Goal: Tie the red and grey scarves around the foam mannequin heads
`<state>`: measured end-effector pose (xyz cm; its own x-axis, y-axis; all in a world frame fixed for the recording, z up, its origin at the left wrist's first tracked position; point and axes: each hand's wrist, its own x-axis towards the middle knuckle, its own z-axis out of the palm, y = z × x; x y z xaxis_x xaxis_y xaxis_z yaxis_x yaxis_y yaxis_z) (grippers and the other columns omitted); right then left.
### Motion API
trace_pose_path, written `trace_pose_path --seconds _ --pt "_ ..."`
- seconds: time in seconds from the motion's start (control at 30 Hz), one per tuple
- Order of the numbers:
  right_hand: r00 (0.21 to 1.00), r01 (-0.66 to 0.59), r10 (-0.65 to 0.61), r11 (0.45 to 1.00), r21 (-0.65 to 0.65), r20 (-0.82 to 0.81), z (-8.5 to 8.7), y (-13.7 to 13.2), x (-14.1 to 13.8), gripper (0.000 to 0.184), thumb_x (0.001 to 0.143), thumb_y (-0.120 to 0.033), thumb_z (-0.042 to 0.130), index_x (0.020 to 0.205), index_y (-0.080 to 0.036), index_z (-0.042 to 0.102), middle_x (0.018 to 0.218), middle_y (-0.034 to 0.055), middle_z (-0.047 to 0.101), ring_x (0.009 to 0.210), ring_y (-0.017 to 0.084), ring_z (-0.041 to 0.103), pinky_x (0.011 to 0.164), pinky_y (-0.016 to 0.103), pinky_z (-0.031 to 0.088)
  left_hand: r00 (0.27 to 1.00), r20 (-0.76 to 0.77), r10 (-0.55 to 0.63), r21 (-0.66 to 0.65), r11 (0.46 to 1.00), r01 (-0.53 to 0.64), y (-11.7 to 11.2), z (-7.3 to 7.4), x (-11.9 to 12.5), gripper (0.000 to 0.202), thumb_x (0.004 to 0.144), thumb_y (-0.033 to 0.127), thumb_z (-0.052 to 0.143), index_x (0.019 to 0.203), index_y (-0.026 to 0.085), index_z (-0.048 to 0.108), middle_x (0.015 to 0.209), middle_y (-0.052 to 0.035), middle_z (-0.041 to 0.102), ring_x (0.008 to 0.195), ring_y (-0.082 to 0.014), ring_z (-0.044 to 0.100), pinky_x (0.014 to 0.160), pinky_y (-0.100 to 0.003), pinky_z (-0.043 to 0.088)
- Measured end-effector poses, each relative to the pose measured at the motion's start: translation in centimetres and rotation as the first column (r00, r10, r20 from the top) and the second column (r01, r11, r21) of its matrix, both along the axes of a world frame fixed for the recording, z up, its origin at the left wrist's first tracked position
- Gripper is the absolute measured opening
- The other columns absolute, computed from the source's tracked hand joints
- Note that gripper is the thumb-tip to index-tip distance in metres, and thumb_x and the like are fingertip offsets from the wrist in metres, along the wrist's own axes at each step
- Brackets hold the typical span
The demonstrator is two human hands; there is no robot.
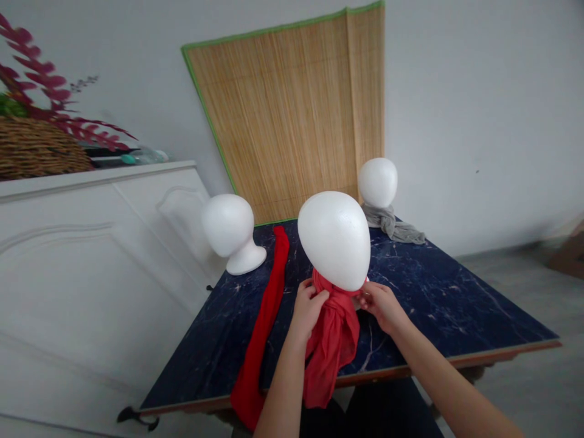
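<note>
My left hand (310,304) and right hand (379,304) pinch a coral scarf (335,322) at the neck of a white foam head (335,240), near the middle of the front edge of the table (438,304). The scarf is wound around the neck and gathered in front, its tail hanging past that edge; I judge it nearly finished, with perhaps the folds left to settle. At the far right corner, a second head (378,182) wears a knotted gray scarf (389,222), apparently done. Toward the far left corner, a third head (228,225) stands bare-necked beside a long red cloth (269,310), seemingly unused so far. The tabletop is dark blue, marble-veined; behind it, a green-edged bamboo mat (292,121) backs onto a pale wall (474,91), and a white cabinet (68,261) flanks the left edge
</note>
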<state>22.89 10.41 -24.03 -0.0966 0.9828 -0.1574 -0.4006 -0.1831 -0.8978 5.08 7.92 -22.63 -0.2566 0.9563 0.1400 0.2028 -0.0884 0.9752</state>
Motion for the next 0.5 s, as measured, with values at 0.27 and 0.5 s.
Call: trace_pose_path --seconds 0.27,0.5 --pt "0.995 0.046 -0.056 0.993 -0.113 -0.083 -0.6 0.9 1.2 0.008 0.065 -0.026 0.064 0.067 -0.020 0.059 0.058 0.0012 0.058 0.052 0.012 0.056 0.053 0.024 0.051 0.996 0.071 -0.057 -0.096 0.993 0.064 0.3 -1.5 -3.2 0.011 0.062 0.025 0.057 0.059 0.017 0.051 0.056 0.0036 0.050 0.058 -0.0124 0.051 0.059 -0.023 0.039" --pt "0.999 -0.045 0.046 0.996 -0.073 0.017 0.7 2.4 3.7 0.010 0.068 -0.024 0.048 0.060 -0.021 0.041 0.050 -0.0035 0.043 0.040 0.007 0.039 0.033 0.016 0.024 0.995 -0.097 -0.014 -0.042 0.999 0.010 2.6 -1.0 -4.5 0.021 0.057 0.010 0.051 0.076 0.018 0.050 0.075 0.0026 0.056 0.070 -0.0125 0.055 0.063 -0.021 0.040"
